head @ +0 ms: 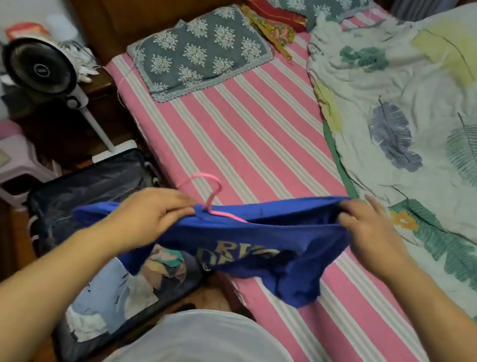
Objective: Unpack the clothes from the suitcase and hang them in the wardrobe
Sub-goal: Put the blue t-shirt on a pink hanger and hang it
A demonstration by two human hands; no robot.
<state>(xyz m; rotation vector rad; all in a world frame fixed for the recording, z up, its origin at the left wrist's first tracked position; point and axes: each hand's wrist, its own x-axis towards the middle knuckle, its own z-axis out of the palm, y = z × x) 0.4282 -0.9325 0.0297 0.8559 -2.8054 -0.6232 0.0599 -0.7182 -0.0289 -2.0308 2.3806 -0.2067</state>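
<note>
One blue T-shirt (pixel 251 246) is hanging stretched between two hands over the bed's edge, the left hand (pixel 146 213) gripping its collar beside one pink hanger (pixel 206 194), the right hand (pixel 370 231) pinching its shoulder. One open suitcase (pixel 76 201) is lying on the floor below, holding more clothes. Two grey floral pillows (pixel 202 51) are resting on the striped sheet (pixel 253 139) beyond.

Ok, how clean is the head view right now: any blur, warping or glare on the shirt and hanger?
Head view: wide-angle warping bends the bed edges; the blue shirt and both hands are slightly motion-soft, its yellow print only partly readable; the pink hanger hook stays distinct; lighting is even and dim, no glare; the fan at left is blurred.
</note>
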